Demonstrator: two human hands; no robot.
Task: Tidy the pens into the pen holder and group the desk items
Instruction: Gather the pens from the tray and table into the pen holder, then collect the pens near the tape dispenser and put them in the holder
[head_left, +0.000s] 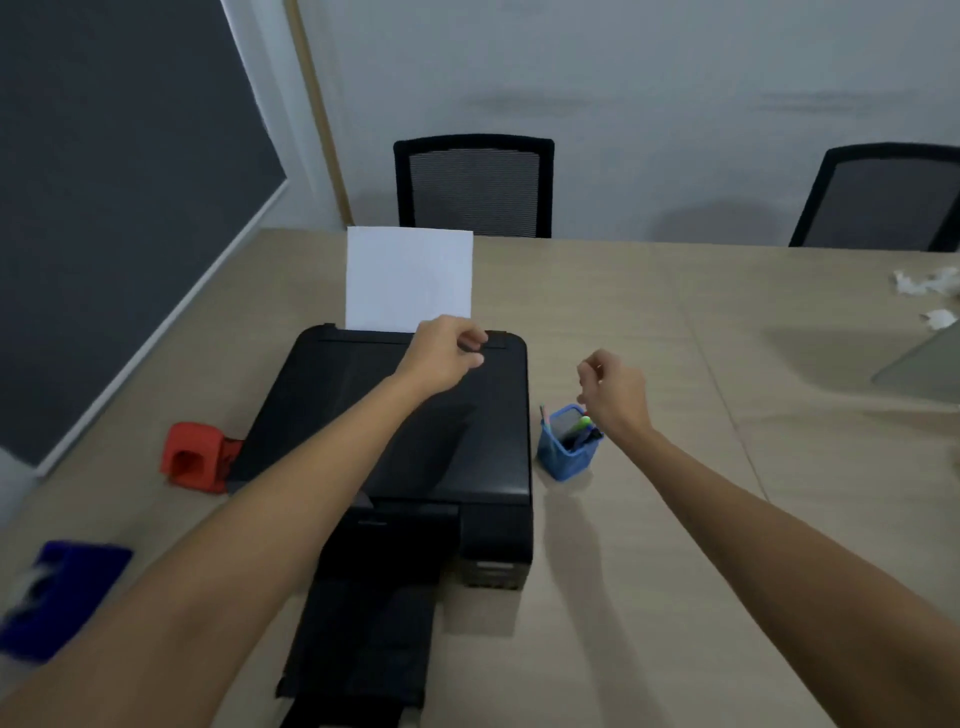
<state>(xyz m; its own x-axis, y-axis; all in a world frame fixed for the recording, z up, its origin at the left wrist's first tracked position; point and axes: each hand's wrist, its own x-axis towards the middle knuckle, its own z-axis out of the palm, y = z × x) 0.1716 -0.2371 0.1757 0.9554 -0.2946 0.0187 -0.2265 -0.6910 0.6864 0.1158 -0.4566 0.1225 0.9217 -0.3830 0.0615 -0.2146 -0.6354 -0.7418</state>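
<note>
A blue mesh pen holder (563, 457) stands on the beige table, just right of a black printer (415, 457). Several pens (584, 428) stick out of it, one with a green tip. My right hand (615, 397) hovers just above and to the right of the holder, fingers loosely curled, nothing visible in them. My left hand (447, 353) is over the printer's rear edge, fingers curled with nothing seen in them, beside the white paper sheet (409, 278) standing in the feed tray.
A red hole punch (192, 457) sits left of the printer. A blue object (62, 592), blurred, lies at the near left. Crumpled white paper (930, 291) and a grey flat item (924, 364) are at the far right. Two black chairs (475, 184) stand behind the table (675, 545).
</note>
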